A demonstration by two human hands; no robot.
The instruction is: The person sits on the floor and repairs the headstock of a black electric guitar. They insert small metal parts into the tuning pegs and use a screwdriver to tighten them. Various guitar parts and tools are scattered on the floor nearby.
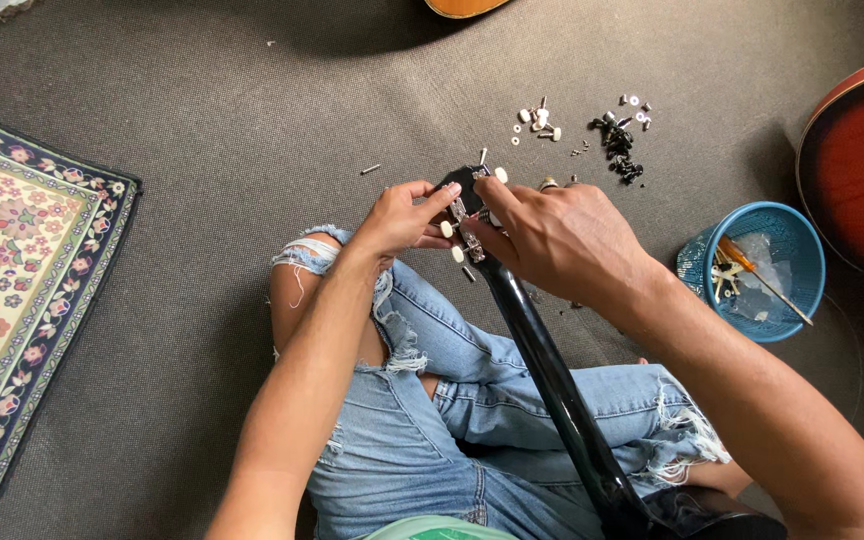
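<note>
Hands grip guitar headstock; blue basket holds screwdriver, plastic.

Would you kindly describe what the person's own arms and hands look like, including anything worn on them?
Both arms are bare to the edge of the picture, with no sleeves showing. The left hand and right hand wear no gloves; no rings, watch or bracelet can be seen on them.

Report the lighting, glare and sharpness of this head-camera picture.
Head view: soft, even daylight; a pale glare streak runs down the glossy black guitar neck; both hands are sharp; the small parts on the carpet are too tiny to resolve; corners look darker.
</note>
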